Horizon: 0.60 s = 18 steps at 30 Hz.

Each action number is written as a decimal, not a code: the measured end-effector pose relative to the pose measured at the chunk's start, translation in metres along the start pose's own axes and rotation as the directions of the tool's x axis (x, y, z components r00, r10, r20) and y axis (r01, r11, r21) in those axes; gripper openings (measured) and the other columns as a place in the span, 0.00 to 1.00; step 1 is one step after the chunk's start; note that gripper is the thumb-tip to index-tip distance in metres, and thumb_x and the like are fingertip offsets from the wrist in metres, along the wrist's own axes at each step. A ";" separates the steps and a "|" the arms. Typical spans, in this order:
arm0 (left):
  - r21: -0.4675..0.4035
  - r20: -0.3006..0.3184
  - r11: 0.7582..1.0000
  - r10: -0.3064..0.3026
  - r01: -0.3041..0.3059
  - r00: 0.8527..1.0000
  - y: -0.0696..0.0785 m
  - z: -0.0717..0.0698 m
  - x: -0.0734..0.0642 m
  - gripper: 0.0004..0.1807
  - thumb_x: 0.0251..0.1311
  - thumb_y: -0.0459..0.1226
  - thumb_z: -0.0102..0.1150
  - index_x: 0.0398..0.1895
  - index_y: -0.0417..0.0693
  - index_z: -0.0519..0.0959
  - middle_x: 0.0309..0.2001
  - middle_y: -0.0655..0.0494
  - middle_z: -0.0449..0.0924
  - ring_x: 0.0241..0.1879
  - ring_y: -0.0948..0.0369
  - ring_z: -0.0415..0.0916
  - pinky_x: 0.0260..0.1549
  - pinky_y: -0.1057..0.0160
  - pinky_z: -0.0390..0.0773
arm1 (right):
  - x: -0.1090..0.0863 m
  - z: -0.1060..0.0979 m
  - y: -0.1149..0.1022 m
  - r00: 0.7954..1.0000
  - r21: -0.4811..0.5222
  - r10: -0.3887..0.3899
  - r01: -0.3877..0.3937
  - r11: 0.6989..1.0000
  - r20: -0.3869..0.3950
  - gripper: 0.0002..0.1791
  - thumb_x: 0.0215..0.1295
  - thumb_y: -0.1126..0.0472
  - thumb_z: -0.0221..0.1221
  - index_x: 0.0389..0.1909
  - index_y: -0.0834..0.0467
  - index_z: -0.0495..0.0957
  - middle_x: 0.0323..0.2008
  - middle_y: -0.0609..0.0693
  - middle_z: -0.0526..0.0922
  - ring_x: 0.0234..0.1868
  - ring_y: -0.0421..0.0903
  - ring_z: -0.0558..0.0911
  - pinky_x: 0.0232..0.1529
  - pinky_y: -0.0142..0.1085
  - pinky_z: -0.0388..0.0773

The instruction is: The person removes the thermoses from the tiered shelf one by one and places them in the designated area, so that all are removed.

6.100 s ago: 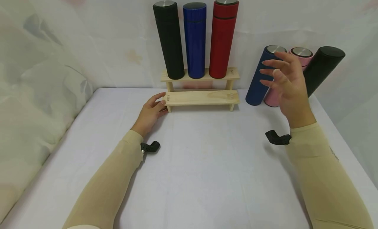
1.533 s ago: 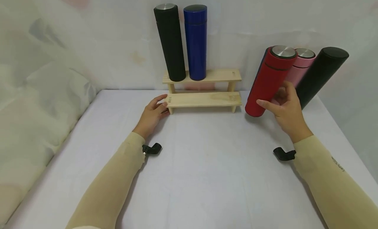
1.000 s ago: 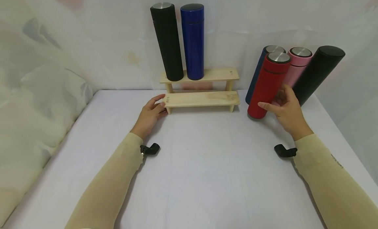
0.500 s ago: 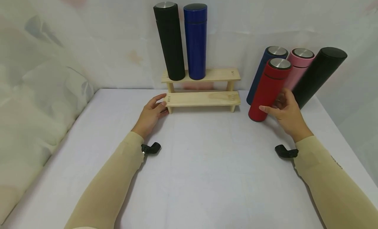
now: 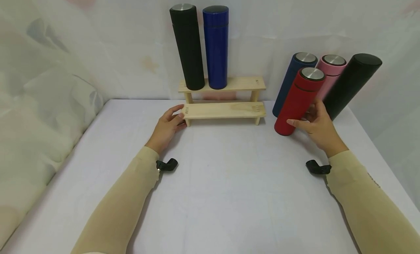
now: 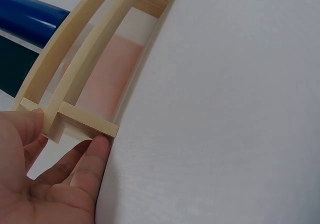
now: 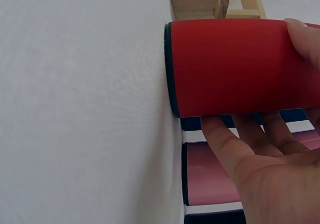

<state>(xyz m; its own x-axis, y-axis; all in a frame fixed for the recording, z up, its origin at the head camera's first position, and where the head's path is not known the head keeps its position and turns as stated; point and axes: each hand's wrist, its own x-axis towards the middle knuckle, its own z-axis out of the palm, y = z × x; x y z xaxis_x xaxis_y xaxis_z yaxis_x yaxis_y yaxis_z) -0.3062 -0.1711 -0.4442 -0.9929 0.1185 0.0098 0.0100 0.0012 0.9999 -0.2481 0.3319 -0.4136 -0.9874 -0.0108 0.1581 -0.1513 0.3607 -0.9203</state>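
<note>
My right hand (image 5: 321, 132) grips a red thermos flask (image 5: 298, 102) low on its body, thumb on the near side and fingers behind. The flask stands on the table right of the stand, steel lid up; its base meets the tabletop in the right wrist view. A navy flask (image 5: 286, 88) and a pink flask (image 5: 331, 73) are close behind it. My left hand (image 5: 165, 129) holds the left end of a two-tier wooden stand (image 5: 226, 110). In the left wrist view, the thumb touches the board and the fingertips (image 6: 101, 146) are at the leg.
On the stand's upper tier stand a black flask (image 5: 188, 50) and a bright blue flask (image 5: 216, 50). Another black flask (image 5: 352, 86) stands right of the pink one, near the right edge of the white-covered table (image 5: 226, 195). A pale cloth backdrop (image 5: 131, 39) hangs behind.
The red flask has come off the right of the upper tier in my right hand, down to the table before the navy flask. My left hand has stayed on the stand.
</note>
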 end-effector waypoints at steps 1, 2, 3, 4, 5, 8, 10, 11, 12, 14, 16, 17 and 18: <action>0.003 0.001 1.000 -0.002 0.002 1.000 0.000 0.000 0.000 0.27 0.86 0.37 0.54 0.83 0.48 0.68 0.74 0.35 0.69 0.70 0.45 0.74 0.68 0.52 0.78 | -0.001 0.000 0.000 1.000 -0.001 -0.001 0.001 1.000 -0.002 0.52 0.73 0.57 0.74 0.86 0.35 0.52 0.78 0.53 0.64 0.73 0.57 0.70 0.67 0.40 0.79; 0.006 0.002 1.000 -0.003 0.003 1.000 0.000 0.000 0.000 0.27 0.86 0.38 0.54 0.83 0.48 0.68 0.74 0.35 0.69 0.70 0.45 0.74 0.68 0.52 0.78 | -0.001 0.000 0.000 1.000 -0.002 -0.001 0.001 1.000 -0.003 0.52 0.73 0.56 0.74 0.86 0.35 0.52 0.78 0.53 0.65 0.73 0.57 0.70 0.66 0.39 0.80; 0.007 0.003 1.000 -0.003 0.003 1.000 0.000 0.000 0.000 0.27 0.86 0.38 0.54 0.83 0.48 0.68 0.74 0.35 0.69 0.70 0.45 0.74 0.68 0.53 0.78 | -0.001 0.000 0.000 1.000 -0.004 0.000 0.000 1.000 -0.004 0.52 0.72 0.55 0.75 0.86 0.35 0.52 0.78 0.53 0.65 0.73 0.56 0.70 0.66 0.38 0.80; 0.009 0.004 1.000 -0.004 0.003 1.000 0.000 0.000 0.000 0.27 0.86 0.38 0.54 0.83 0.48 0.68 0.74 0.35 0.69 0.70 0.45 0.74 0.68 0.53 0.78 | -0.001 0.000 0.001 1.000 -0.006 -0.001 0.001 1.000 -0.005 0.51 0.72 0.55 0.75 0.85 0.35 0.53 0.77 0.53 0.65 0.72 0.56 0.71 0.66 0.38 0.80; 0.009 0.004 1.000 -0.003 0.003 1.000 0.000 0.000 0.000 0.27 0.86 0.38 0.54 0.83 0.48 0.68 0.74 0.35 0.69 0.70 0.45 0.74 0.68 0.53 0.78 | -0.001 0.000 0.001 1.000 -0.009 -0.002 0.002 1.000 -0.007 0.51 0.72 0.55 0.75 0.85 0.35 0.53 0.77 0.53 0.66 0.72 0.56 0.71 0.65 0.38 0.80; 0.006 0.006 1.000 -0.001 0.001 1.000 0.000 0.000 0.000 0.27 0.86 0.37 0.54 0.83 0.48 0.68 0.74 0.35 0.69 0.70 0.45 0.74 0.68 0.53 0.78 | -0.001 0.000 0.002 1.000 -0.005 -0.011 0.011 1.000 -0.008 0.51 0.72 0.55 0.75 0.85 0.36 0.54 0.77 0.53 0.66 0.72 0.55 0.71 0.64 0.36 0.80; 0.008 0.007 1.000 -0.003 0.003 1.000 0.000 0.000 -0.001 0.27 0.86 0.38 0.54 0.84 0.48 0.67 0.74 0.34 0.69 0.70 0.45 0.74 0.68 0.53 0.78 | 0.000 0.000 0.003 1.000 -0.002 -0.016 0.016 1.000 -0.007 0.51 0.72 0.56 0.75 0.85 0.36 0.54 0.77 0.53 0.66 0.71 0.54 0.71 0.63 0.34 0.80; 0.010 0.007 1.000 -0.004 0.004 1.000 0.000 0.000 -0.001 0.28 0.86 0.38 0.54 0.84 0.49 0.67 0.74 0.34 0.68 0.70 0.45 0.74 0.68 0.53 0.78 | 0.000 0.000 0.003 1.000 0.000 -0.016 0.016 1.000 -0.007 0.51 0.72 0.57 0.75 0.85 0.36 0.54 0.77 0.53 0.66 0.71 0.54 0.71 0.62 0.34 0.80; 0.012 0.005 1.000 -0.006 0.006 1.000 0.000 0.000 -0.001 0.28 0.86 0.38 0.54 0.84 0.49 0.67 0.74 0.34 0.68 0.70 0.45 0.74 0.68 0.53 0.78 | 0.000 0.000 0.003 1.000 0.002 -0.017 0.017 1.000 -0.007 0.51 0.72 0.57 0.75 0.85 0.36 0.54 0.77 0.52 0.66 0.70 0.53 0.71 0.61 0.33 0.80; 0.014 0.004 1.000 -0.006 0.006 1.000 0.000 0.000 -0.001 0.27 0.86 0.38 0.54 0.84 0.49 0.67 0.74 0.35 0.69 0.70 0.45 0.74 0.68 0.54 0.78 | 0.000 0.000 0.002 1.000 0.008 -0.018 0.018 1.000 -0.006 0.51 0.72 0.57 0.75 0.85 0.36 0.54 0.77 0.52 0.67 0.70 0.52 0.71 0.59 0.32 0.80; 0.016 0.004 1.000 -0.006 0.006 1.000 0.000 0.000 -0.002 0.27 0.86 0.38 0.54 0.84 0.50 0.67 0.74 0.35 0.69 0.70 0.45 0.74 0.67 0.54 0.78 | -0.001 0.000 0.000 1.000 0.009 -0.019 0.019 1.000 -0.014 0.50 0.71 0.56 0.76 0.85 0.36 0.56 0.76 0.51 0.68 0.69 0.51 0.71 0.58 0.31 0.79; 0.012 0.004 1.000 -0.005 0.005 1.000 0.000 0.000 -0.002 0.27 0.86 0.38 0.54 0.84 0.50 0.67 0.74 0.35 0.69 0.70 0.45 0.74 0.67 0.54 0.79 | -0.001 0.000 0.000 1.000 0.013 -0.023 0.024 1.000 -0.017 0.49 0.71 0.56 0.75 0.84 0.37 0.56 0.75 0.51 0.68 0.68 0.50 0.71 0.57 0.31 0.79; 0.011 0.005 1.000 -0.003 0.003 1.000 0.000 0.000 -0.001 0.27 0.86 0.38 0.54 0.84 0.50 0.68 0.74 0.36 0.69 0.69 0.45 0.74 0.67 0.54 0.79 | -0.001 -0.001 -0.001 0.999 0.017 -0.028 0.028 0.999 -0.023 0.49 0.72 0.56 0.75 0.84 0.37 0.57 0.75 0.51 0.69 0.68 0.50 0.71 0.57 0.30 0.78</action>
<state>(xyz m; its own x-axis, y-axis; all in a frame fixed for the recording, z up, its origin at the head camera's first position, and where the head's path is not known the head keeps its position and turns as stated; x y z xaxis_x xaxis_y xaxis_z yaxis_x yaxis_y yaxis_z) -0.3047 -0.1713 -0.4439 -0.9923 0.1236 0.0065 0.0081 0.0124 0.9999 -0.2469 0.3325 -0.4129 -0.9815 0.0004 0.1917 -0.1798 0.3445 -0.9214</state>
